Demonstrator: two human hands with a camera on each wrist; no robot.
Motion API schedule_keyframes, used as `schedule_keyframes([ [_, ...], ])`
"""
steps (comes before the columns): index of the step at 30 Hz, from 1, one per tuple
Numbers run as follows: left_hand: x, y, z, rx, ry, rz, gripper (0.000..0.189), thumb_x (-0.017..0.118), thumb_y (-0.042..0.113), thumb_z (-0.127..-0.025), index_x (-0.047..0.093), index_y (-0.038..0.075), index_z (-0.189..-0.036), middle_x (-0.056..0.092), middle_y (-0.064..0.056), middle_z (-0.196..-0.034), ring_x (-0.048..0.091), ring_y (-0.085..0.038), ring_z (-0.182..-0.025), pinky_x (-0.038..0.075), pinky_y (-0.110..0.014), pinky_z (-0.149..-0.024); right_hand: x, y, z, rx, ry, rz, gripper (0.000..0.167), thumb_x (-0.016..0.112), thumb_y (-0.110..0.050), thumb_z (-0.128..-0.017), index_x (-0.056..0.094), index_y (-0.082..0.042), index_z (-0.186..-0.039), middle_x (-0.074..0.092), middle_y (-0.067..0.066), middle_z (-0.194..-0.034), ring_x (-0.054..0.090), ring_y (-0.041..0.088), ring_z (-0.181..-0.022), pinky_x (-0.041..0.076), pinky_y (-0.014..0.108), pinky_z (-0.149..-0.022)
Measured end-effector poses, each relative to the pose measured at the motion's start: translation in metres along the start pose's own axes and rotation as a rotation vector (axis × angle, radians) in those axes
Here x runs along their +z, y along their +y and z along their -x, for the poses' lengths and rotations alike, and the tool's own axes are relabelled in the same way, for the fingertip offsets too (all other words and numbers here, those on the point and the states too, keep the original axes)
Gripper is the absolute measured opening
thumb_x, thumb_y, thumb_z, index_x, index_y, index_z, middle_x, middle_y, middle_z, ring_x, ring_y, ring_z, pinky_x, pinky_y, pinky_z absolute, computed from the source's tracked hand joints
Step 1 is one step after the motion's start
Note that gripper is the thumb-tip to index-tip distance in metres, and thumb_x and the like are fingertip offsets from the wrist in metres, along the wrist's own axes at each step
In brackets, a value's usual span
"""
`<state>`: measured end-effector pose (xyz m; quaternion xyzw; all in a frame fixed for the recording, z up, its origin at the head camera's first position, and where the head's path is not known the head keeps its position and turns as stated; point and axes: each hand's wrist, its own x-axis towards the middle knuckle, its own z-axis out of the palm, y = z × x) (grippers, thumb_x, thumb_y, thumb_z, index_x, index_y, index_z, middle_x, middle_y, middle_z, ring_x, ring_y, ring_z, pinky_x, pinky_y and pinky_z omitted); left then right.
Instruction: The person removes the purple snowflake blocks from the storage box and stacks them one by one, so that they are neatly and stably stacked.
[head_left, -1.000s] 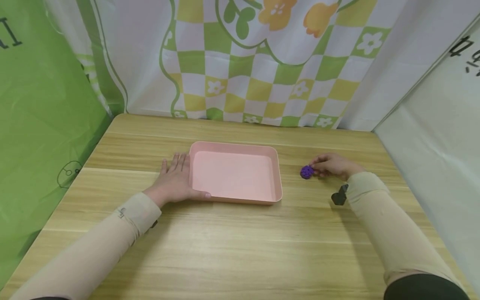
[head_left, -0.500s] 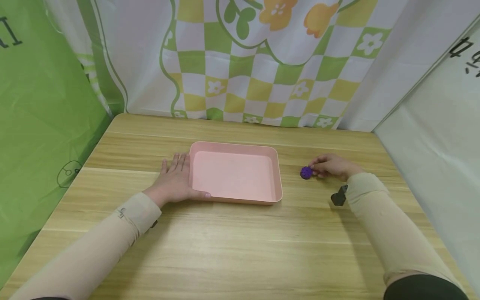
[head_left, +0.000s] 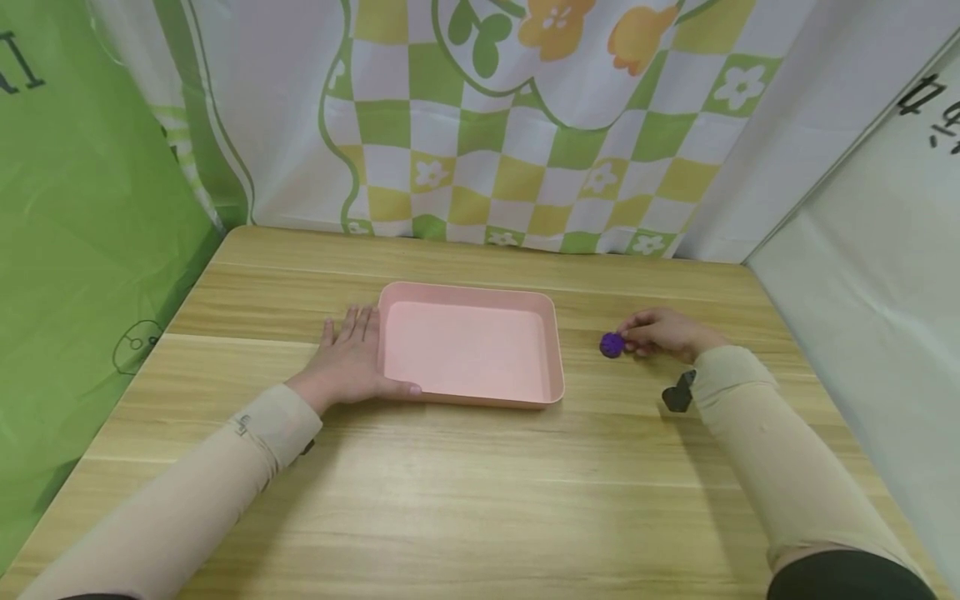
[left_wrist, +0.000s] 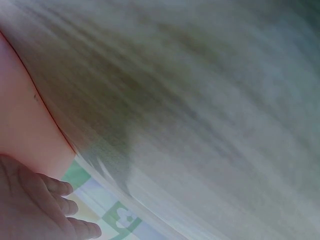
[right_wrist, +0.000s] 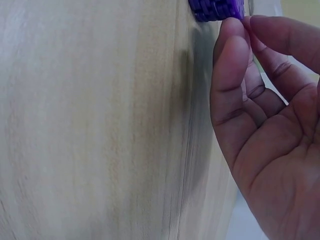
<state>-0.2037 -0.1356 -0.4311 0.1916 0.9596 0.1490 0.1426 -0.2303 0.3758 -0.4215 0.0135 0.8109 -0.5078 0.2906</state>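
A shallow pink tray [head_left: 468, 350] lies on the wooden table. My left hand [head_left: 348, 362] rests against its left side with straight, spread fingers, the thumb along the front rim. In the left wrist view, part of that hand [left_wrist: 35, 205] shows below the tray's pink wall [left_wrist: 30, 115]. To the right of the tray, my right hand [head_left: 663, 332] pinches a small round purple ball [head_left: 612, 345] with a woven-looking surface between thumb and fingertips. The right wrist view shows the ball's ridged lower part [right_wrist: 216, 9] at the fingertips, close over the table; its top is cut off.
The wooden table [head_left: 480, 500] ends at the back against a checkered, flowered cloth [head_left: 525, 158]. A green sheet [head_left: 97, 208] hangs at the left, a white one [head_left: 877, 275] at the right. A small black piece [head_left: 678, 393] sits under the right wrist.
The purple ball has turned slightly in my right fingertips, and its visible pattern differs. Both hands and the tray stay in place.
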Motion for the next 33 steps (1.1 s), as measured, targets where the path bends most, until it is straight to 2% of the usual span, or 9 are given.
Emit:
schedule_keyframes([
  [18, 0.001, 0.000, 0.000, 0.000, 0.006, -0.002, 0.151, 0.066, 0.089, -0.071, -0.005, -0.011, -0.159, -0.004, -0.029, -0.168, -0.008, -0.047, -0.154, -0.012, -0.067, -0.118, 0.002, -0.005, 0.003, -0.009, 0.009, 0.043, 0.035, 0.049, -0.006, -0.109, 0.046, 0.018, -0.134, 0.065, 0.001, -0.100, 0.062, 0.011, -0.087, 0.057, 0.024, -0.078],
  [22, 0.000, 0.000, 0.001, 0.000, -0.001, 0.009, 0.150, 0.067, 0.088, -0.071, -0.005, -0.010, -0.160, -0.005, -0.029, -0.168, -0.009, -0.047, -0.154, -0.012, -0.066, -0.119, 0.005, -0.009, 0.005, -0.018, 0.035, 0.166, 0.037, 0.049, -0.010, -0.109, 0.048, 0.017, -0.134, 0.067, 0.009, -0.109, 0.064, 0.014, -0.095, 0.057, 0.026, -0.082],
  [26, 0.000, -0.001, 0.000, -0.004, 0.004, 0.026, 0.152, 0.067, 0.089, -0.070, -0.005, -0.010, -0.160, -0.005, -0.029, -0.168, -0.009, -0.047, -0.154, -0.012, -0.066, -0.119, 0.007, -0.016, 0.005, -0.033, 0.069, 0.296, 0.035, 0.050, -0.013, -0.108, 0.052, 0.014, -0.131, 0.067, 0.019, -0.119, 0.066, 0.023, -0.104, 0.056, 0.030, -0.084],
  [30, 0.004, -0.004, -0.002, -0.011, 0.000, 0.039, 0.155, 0.067, 0.091, -0.067, -0.005, -0.009, -0.160, -0.005, -0.028, -0.169, -0.010, -0.046, -0.154, -0.011, -0.065, -0.120, 0.009, -0.020, 0.005, -0.045, 0.096, 0.348, 0.031, 0.050, -0.009, -0.106, 0.055, 0.013, -0.127, 0.067, 0.020, -0.112, 0.063, 0.026, -0.101, 0.056, 0.033, -0.081],
  [33, 0.007, -0.006, -0.002, -0.018, -0.009, 0.041, 0.155, 0.068, 0.091, -0.066, -0.005, -0.008, -0.161, -0.005, -0.026, -0.169, -0.009, -0.045, -0.155, -0.010, -0.065, -0.120, 0.010, -0.020, 0.007, -0.065, 0.121, 0.429, 0.029, 0.050, -0.006, -0.104, 0.057, 0.013, -0.125, 0.067, 0.018, -0.104, 0.062, 0.028, -0.097, 0.055, 0.035, -0.080],
])
